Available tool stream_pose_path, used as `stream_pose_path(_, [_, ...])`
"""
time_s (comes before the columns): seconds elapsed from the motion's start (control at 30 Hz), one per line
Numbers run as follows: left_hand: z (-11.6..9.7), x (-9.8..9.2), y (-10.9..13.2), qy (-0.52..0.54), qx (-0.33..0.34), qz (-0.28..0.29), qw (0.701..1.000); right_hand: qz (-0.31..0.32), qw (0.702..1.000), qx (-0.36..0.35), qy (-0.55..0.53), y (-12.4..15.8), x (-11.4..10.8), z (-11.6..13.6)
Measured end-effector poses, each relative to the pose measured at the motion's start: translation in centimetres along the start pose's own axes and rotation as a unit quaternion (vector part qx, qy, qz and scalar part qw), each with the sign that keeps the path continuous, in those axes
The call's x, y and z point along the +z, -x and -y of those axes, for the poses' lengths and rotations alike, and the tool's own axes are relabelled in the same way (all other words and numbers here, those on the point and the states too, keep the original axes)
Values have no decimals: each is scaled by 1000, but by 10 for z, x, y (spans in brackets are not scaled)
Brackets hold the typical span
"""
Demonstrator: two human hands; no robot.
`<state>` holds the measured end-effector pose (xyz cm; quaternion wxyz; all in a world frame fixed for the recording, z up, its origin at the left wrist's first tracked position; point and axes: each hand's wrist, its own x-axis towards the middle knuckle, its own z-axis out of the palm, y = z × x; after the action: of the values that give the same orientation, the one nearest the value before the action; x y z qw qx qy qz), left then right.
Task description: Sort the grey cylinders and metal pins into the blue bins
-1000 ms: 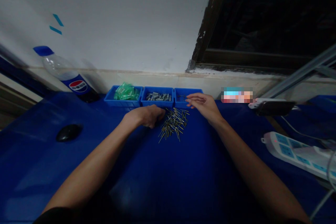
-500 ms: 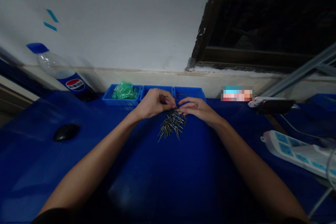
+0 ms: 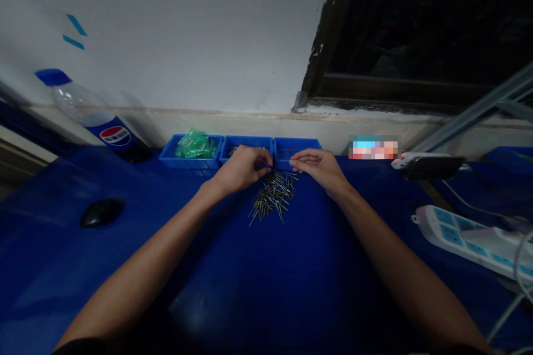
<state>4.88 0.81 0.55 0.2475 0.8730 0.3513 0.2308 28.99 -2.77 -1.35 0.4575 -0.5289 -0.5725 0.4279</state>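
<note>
A loose pile of thin metal pins (image 3: 272, 197), silvery and brassy, lies on the blue tabletop (image 3: 266, 283). At the pile's upper left edge, my left hand (image 3: 245, 169) is closed in a pinch; what its fingertips hold is too small to name. My right hand (image 3: 318, 169) pinches thumb against fingers at the front of the right blue bin (image 3: 306, 144), to the upper right of the pile. Something tiny may be between those fingertips, but I cannot make it out. A few thin pieces show inside that bin.
The middle blue bin (image 3: 233, 143) holds small pieces, partly hidden by my left hand. Green plastic packets (image 3: 196, 145) fill the left bin (image 3: 189, 162). Around stand a cola bottle (image 3: 110, 130), a black mouse (image 3: 100, 213), a phone (image 3: 433, 167) and a power strip (image 3: 453, 233).
My hands have drawn apart: the right from the pile towards the right bin, the left slightly leftward. The whole view has shifted a little.
</note>
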Motion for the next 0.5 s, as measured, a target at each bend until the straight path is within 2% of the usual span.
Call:
stream_pose_path(0.07, [3, 0, 1, -76, 20, 48, 996, -47, 999, -14, 7, -3, -5, -3])
stream_pose_path(0.17, [6, 3, 4, -127, 37, 114, 985, -63, 998, -7, 4, -6, -10, -5])
stream_pose_path(0.5, [5, 10, 6, -191, 0, 142, 971, -19, 999, -6, 31, -4, -6, -4])
